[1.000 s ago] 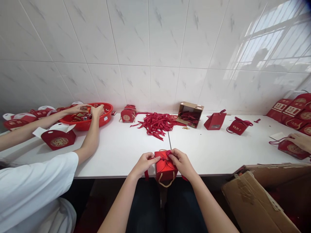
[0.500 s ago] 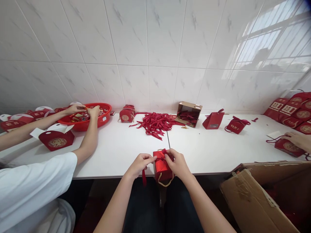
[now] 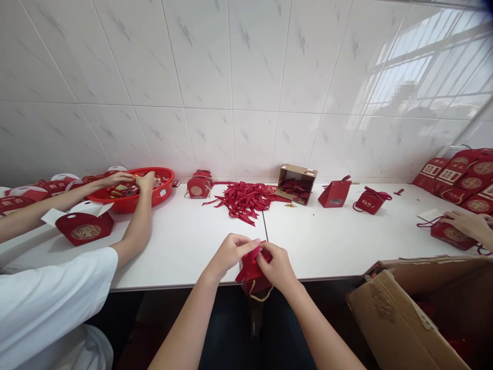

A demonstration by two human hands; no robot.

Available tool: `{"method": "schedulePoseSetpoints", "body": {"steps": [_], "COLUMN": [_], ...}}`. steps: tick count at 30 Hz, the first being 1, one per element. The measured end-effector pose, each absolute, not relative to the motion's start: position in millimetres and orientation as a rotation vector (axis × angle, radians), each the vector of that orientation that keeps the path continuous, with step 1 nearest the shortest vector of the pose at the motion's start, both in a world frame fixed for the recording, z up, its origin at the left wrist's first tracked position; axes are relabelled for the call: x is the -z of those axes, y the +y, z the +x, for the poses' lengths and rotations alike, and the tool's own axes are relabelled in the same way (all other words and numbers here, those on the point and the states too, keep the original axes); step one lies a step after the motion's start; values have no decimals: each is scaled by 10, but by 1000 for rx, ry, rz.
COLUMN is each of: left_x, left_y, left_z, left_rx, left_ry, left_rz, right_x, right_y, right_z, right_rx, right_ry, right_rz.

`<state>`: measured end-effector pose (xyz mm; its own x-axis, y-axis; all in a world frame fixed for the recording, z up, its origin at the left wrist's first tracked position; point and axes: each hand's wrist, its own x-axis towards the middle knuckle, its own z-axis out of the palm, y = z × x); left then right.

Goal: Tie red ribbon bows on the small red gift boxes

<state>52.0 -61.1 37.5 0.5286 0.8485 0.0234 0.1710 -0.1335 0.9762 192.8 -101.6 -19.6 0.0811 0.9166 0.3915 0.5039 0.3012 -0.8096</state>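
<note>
While the left hand [image 3: 231,253] and the right hand [image 3: 277,264] meet over the front edge of the counter [image 3: 185,252], each grip is closed, thumb against finger, on the ribbon [image 3: 253,253] between them. The red box [image 3: 256,282] is under the fingers, right at that edge and above the person's legs [image 3: 287,334]; the hands hide much of its top, and whether it rests on the counter I cannot tell. Its rope handle [image 3: 262,297] hangs in a loop on the near side.

Beyond, a ribbon pile [image 3: 244,200] lies mid-counter, with a brown carton [image 3: 298,168] tipped on its side just right of it, dark ribbons [image 3: 296,186] inside. Farther right are a windowed box [image 3: 333,194] and a bow box [image 3: 370,203], apart from each other; a roped box [image 3: 199,185] stands left of the pile, near the wall [image 3: 208,61].

At the left, a co-worker's hands [image 3: 145,182] are at a basin [image 3: 154,199], and an open box [image 3: 87,226] stands in front of it. At the far right, another person's hand [image 3: 468,222] is on a dark red box [image 3: 452,235], near stacked boxes [image 3: 464,177]; a big carton [image 3: 396,313] stands open at the counter's near side
</note>
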Motion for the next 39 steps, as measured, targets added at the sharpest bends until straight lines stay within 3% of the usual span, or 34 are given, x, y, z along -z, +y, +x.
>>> {"method": "schedulePoseSetpoints", "body": {"steps": [14,20,28,32,39], "left_x": [-342,-295,-120,6,230], "left_y": [-627,-549,-238,-413,-573], "left_z": [568,649,730,515,467], "left_rx": [-630,-817,-973,-830,-990], "left_ry": [846,886,1138,974,942], "left_rz": [1273,1211,1478,1703,1716], "right_x": [211,219,267,250,220], "right_y": [-1032,-1023,-991,-1008,-1044], "right_z": [1915,1933,1931,1935,1964], "right_rx": [-591,-606,-518,-587,-742], "right_ry": [-1557,-1613,-1546,-1548,-1499], "right_rz": [-1301,-1264,-1346,-1279,-1167]}}
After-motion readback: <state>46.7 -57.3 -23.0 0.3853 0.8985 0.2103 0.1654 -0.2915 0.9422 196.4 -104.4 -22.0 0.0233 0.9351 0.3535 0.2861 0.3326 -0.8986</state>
